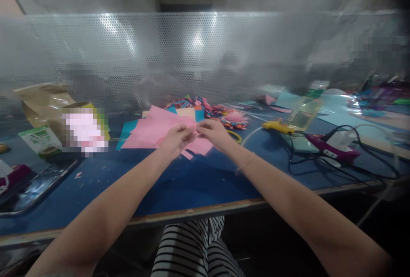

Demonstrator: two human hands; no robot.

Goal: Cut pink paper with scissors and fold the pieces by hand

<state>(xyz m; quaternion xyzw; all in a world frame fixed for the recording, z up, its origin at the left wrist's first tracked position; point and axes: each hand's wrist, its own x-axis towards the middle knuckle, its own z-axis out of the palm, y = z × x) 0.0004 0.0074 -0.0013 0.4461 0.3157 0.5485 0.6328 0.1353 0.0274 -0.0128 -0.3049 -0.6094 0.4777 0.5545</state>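
My left hand [177, 139] and my right hand [213, 134] meet over the middle of the table, fingertips close together. Both are closed in a pinch on a small piece of pink paper [194, 131], largely covered by the fingers. Larger pink paper sheets [150, 129] lie behind and beneath the hands, with blue sheets [126, 133] showing under their left edge. Pink strips [187, 154] poke out below the fingers. Just right of my right hand is a yellow ring-shaped handle [236, 136], partly hidden by the wrist.
Colourful paper pieces [205, 108] are heaped behind the sheets. Rightward lie a yellow glue gun [278, 126], a clear bottle [304, 112], a purple box [335, 148] and loose black cables [296, 161]. A phone [40, 185], a can [85, 127] and a brown bag [46, 102] occupy the left.
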